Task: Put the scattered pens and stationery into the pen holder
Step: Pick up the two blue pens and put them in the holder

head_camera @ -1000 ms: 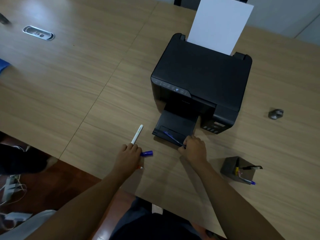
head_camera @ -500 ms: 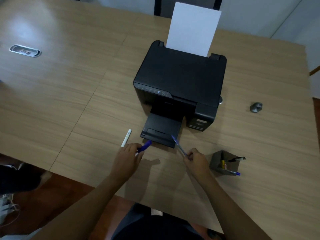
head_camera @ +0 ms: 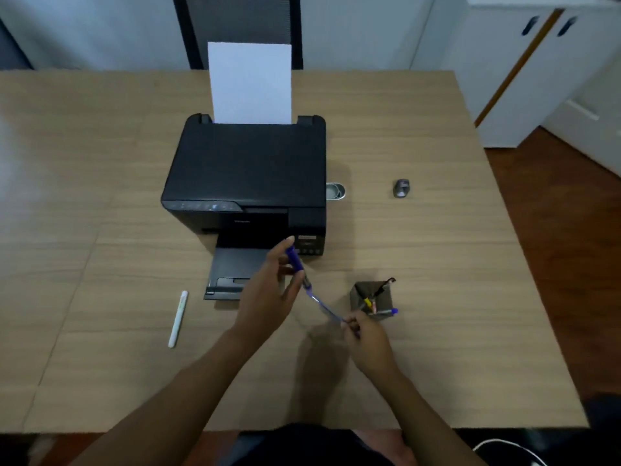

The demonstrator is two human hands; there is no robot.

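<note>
**Above the surface: cap and pen being joined**

Just in front of the printer (head_camera: 248, 183), a blue cap (head_camera: 295, 260) is pinched in the grip of the left hand (head_camera: 268, 297), while a clear blue pen (head_camera: 324, 306) is pinched by its lower end in the right hand (head_camera: 366, 334). Capping seems to be the step in hand; cap and pen tip must be lined up, then the pen carried right to the pen holder (head_camera: 371, 297), which stands just beside the right hand and already holds several pens. A white pen (head_camera: 178, 317) lies well apart on the left, not yet collected. Open room is left on the surface (head_camera: 453, 297) towards its near edge; the printer's tray (head_camera: 232, 274) crowds the far side.
</note>
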